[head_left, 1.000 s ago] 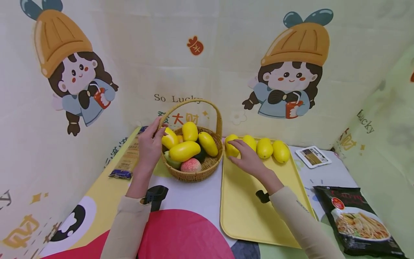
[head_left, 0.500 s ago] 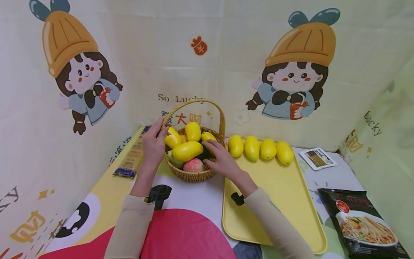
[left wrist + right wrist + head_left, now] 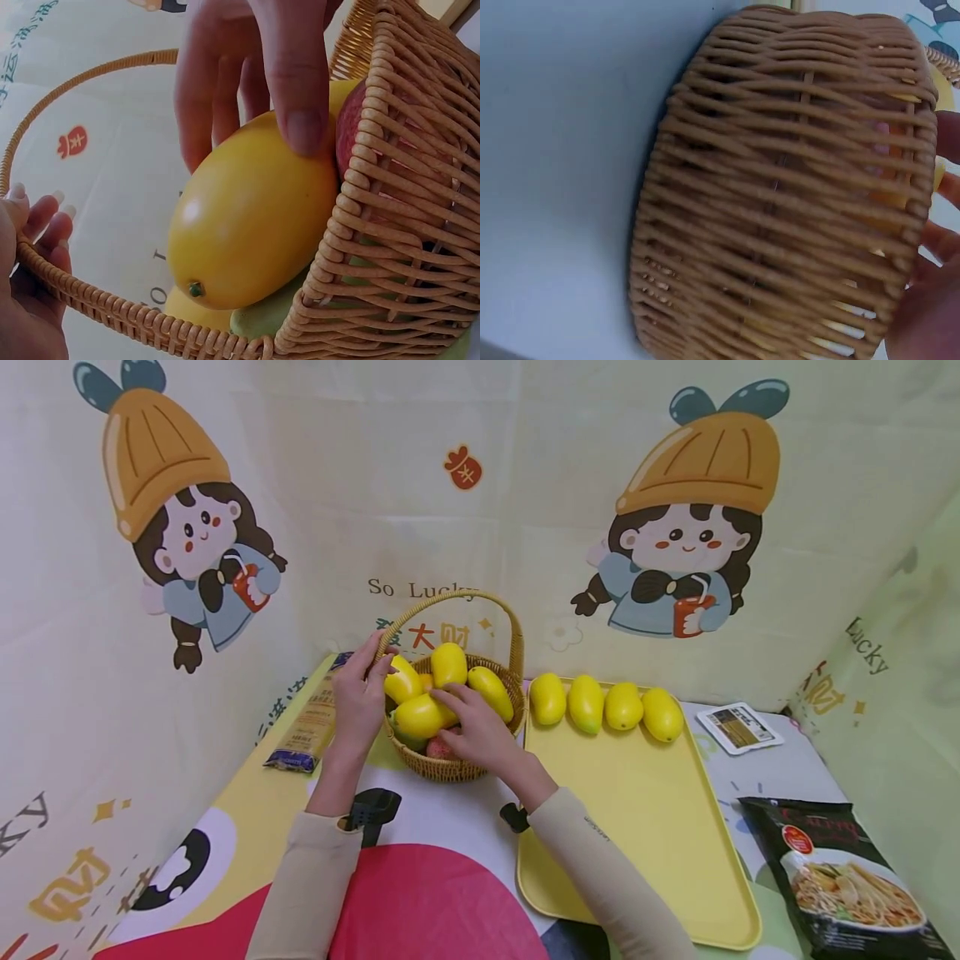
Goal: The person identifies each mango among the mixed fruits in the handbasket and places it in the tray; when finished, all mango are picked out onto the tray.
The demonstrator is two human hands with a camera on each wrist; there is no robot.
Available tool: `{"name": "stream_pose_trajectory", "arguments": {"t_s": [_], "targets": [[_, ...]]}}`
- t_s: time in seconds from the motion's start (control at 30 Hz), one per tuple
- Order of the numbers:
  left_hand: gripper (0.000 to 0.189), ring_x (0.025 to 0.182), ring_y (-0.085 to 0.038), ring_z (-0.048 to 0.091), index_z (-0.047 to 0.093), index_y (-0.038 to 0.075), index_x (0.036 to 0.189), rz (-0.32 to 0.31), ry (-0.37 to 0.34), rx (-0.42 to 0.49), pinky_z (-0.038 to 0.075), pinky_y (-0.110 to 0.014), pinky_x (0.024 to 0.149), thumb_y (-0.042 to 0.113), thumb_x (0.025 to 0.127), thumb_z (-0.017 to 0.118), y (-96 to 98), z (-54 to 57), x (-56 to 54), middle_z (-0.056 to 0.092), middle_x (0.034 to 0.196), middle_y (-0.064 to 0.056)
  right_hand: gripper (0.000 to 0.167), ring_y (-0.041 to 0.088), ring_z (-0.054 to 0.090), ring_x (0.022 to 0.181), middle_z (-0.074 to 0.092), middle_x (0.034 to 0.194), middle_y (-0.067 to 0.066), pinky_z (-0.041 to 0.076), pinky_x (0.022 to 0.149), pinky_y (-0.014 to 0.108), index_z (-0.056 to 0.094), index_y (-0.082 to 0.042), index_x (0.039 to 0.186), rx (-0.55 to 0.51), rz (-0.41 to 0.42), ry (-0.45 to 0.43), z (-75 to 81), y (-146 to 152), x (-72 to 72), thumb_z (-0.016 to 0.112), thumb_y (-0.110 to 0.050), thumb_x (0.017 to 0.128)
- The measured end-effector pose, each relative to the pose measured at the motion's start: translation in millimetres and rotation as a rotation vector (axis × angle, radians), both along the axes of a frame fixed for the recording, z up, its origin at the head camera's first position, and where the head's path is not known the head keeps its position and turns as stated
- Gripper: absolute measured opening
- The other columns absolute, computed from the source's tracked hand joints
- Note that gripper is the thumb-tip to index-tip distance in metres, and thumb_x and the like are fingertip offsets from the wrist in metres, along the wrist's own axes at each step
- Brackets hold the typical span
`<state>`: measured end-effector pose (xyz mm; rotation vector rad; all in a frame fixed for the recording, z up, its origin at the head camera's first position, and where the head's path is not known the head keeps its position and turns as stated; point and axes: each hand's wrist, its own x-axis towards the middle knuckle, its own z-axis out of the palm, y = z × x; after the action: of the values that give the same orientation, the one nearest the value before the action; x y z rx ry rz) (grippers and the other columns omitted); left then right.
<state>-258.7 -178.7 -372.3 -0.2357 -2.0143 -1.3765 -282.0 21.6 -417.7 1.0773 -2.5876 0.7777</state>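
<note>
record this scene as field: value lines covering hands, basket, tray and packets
left hand: holds the handle of the basket
right hand: grips the front yellow fruit
basket contents: that fruit, three more yellow ones, a partly covered reddish fruit, a green one
tray: yellow, right of the basket, four yellow fruits in a row at its far end
packets: black noodle packet and small white packet right of the tray; long brown-and-blue packet left of the basket
</note>
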Motion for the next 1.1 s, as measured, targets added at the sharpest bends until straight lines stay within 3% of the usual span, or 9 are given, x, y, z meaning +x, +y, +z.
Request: {"name": "stream_pose_trajectory", "arguments": {"t_s": [0.2,0.43,0.57,0.7,0.83,1.1], "targets": [[0.041,0.09,-0.018,0.063,0.053,0.019,0.145,-0.005,-0.013,0.008,0.059,-0.032,0.086,0.022,0.103,0.052,0.1,-0.1,0.6,0.07,0.119,-0.011,0.066,0.024,0.049,0.131,0.047,0.147,0.006,0.044,0.112,0.04,0.047,-0.023,0.147,0.061,-0.025,0.051,-1.2,-12,1.9,0.073,-0.03,0.088],[0.043,0.092,-0.016,0.063,0.051,0.023,0.146,-0.005,-0.028,0.008,0.058,-0.026,0.088,0.025,0.104,0.052,1.9,-1.8,0.1,0.069,0.122,-0.011,0.068,0.023,0.044,0.138,0.048,0.148,0.005,0.039,0.116,0.042,0.045,-0.024,0.148,0.173,-0.058,0.127,0.5,-24,7.2,0.072,-0.04,0.088],[0.042,0.092,-0.015,0.063,0.051,0.025,0.146,0.0,-0.03,0.012,0.059,-0.032,0.089,0.027,0.104,0.051,3.5,-2.2,-0.3,0.068,0.122,-0.009,0.065,0.022,0.047,0.135,0.051,0.145,0.004,0.042,0.113,0.041,0.047,-0.023,0.146,0.203,-0.086,0.162,2.6,-25,8.0,0.071,-0.04,0.088],[0.042,0.094,-0.016,0.063,0.051,0.024,0.146,-0.004,-0.028,0.023,0.058,-0.041,0.09,0.025,0.104,0.051,3.9,-2.8,-1.1,0.068,0.122,-0.009,0.061,0.021,0.053,0.127,0.055,0.139,0.003,0.047,0.108,0.04,0.05,-0.021,0.141,0.151,-0.097,0.192,4.1,-22,7.6,0.069,-0.037,0.086],[0.042,0.095,-0.019,0.063,0.051,0.025,0.146,-0.008,-0.033,0.036,0.058,-0.033,0.09,0.024,0.104,0.052,3.3,-2.6,-0.3,0.068,0.122,-0.01,0.063,0.022,0.056,0.116,0.055,0.134,0.005,0.051,0.1,0.036,0.05,-0.02,0.142,0.088,-0.093,0.2,5.8,-17,8.2,0.068,-0.033,0.083],[0.042,0.094,-0.017,0.063,0.053,0.017,0.145,0.015,-0.014,0.03,0.058,-0.037,0.089,0.019,0.103,0.052,1.9,-2.1,0.1,0.069,0.119,-0.01,0.068,0.02,0.054,0.102,0.049,0.133,0.01,0.054,0.083,0.03,0.049,-0.025,0.144,0.001,-0.079,0.148,11.0,0,11.7,0.066,-0.026,0.079]]}}
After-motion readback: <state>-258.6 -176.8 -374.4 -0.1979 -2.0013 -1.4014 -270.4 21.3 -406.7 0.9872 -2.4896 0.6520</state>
